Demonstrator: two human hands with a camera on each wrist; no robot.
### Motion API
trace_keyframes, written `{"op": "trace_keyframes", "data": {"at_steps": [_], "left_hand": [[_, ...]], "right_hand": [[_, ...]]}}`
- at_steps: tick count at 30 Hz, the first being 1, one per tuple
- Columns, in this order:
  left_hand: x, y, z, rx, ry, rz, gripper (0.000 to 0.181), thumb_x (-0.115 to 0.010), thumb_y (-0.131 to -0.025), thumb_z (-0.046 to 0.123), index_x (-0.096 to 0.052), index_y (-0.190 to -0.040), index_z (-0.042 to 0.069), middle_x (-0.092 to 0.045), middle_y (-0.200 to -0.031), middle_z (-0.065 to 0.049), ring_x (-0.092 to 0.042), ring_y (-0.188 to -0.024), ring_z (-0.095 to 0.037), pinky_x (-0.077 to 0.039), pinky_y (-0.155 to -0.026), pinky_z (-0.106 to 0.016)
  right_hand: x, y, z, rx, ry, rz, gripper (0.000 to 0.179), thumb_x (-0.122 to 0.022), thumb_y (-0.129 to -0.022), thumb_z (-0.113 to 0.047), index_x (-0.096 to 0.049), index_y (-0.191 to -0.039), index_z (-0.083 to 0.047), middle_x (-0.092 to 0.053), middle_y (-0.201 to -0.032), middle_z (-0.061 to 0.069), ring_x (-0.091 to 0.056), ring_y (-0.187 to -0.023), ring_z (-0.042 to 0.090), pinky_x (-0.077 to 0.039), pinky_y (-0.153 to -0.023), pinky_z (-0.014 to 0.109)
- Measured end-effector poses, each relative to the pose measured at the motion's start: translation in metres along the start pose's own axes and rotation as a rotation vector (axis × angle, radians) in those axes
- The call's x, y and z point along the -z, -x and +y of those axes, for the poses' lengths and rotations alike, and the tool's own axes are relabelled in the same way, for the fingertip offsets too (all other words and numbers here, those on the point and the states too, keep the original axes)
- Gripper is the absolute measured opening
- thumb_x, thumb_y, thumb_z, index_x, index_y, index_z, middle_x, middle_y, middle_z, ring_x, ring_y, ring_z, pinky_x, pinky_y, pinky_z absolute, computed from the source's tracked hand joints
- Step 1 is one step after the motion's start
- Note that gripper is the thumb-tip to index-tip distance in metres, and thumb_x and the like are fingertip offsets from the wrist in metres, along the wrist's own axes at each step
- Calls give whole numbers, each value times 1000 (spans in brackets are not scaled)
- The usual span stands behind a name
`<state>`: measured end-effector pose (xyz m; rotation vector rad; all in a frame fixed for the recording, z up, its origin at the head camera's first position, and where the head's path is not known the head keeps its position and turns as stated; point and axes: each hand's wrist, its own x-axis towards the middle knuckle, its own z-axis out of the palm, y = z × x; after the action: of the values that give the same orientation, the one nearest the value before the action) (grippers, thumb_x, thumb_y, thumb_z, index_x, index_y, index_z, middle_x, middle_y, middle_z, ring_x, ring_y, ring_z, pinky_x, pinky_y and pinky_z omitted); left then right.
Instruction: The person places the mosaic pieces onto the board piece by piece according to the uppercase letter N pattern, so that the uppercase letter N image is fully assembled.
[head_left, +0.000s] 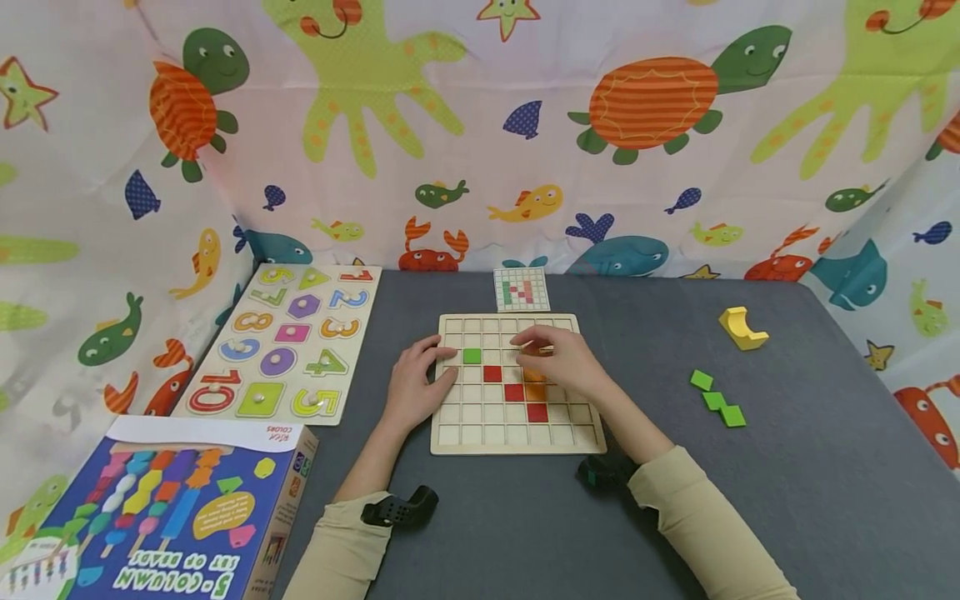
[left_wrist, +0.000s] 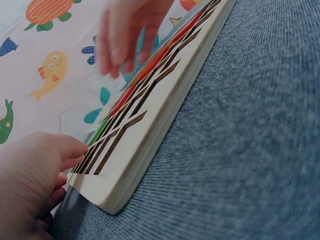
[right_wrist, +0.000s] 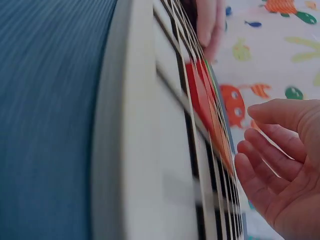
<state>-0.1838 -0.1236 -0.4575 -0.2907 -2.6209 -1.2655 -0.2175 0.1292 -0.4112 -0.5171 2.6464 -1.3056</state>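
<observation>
While L hand [head_left: 412,383] touches grid board [head_left: 491,436], grip unclear, R hand [head_left: 562,358] hovers over orange pcs [head_left: 536,392], fingers loose, empty.

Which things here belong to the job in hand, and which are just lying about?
Seem part of the job:
- grid board
- red tiles
- orange tiles
- green tile on the board
- pattern card
- loose green tiles, probably spares

Apparently just lying about:
- number puzzle
- blue box
- yellow block

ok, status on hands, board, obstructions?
Left hand touching grid board; right hand empty, above it. Green tile, red tiles, orange pieces on board. Right hand hides part of board in head view.
</observation>
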Motion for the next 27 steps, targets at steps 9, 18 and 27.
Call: {"op": "trace_keyframes", "data": {"at_steps": [9, 18, 27], "left_hand": [[0, 2, 2, -18, 3, 5, 28, -67, -90, 17, -71, -115, 5, -51, -140, -18, -42, -130, -40, -24, -108, -61], [1, 1, 0, -32, -17, 11, 28, -67, -89, 17, -71, -114, 5, -52, -138, -18, -43, -128, -41, -26, -107, -62], [0, 1, 2, -27, -11, 4, 28, -67, -89, 17, -71, -115, 5, -51, -139, -18, -43, -129, -40, -25, -107, -61]], "right_hand": [[50, 40, 42, -28, 112, 83, 24, -68, -92, -20, -70, -114, -11, -69, -103, 5, -63, -94, 22, -53, -84, 44], [99, 83, 70, -60, 228, 164, 26, -67, -93, -19, -68, -116, -7, -68, -110, 14, -64, -97, 29, -53, -83, 48], [134, 116, 94, -162, 355, 207, 31, -69, -91, -20, -66, -117, -2, -64, -115, 25, -60, -103, 40, -48, -82, 55]]}}
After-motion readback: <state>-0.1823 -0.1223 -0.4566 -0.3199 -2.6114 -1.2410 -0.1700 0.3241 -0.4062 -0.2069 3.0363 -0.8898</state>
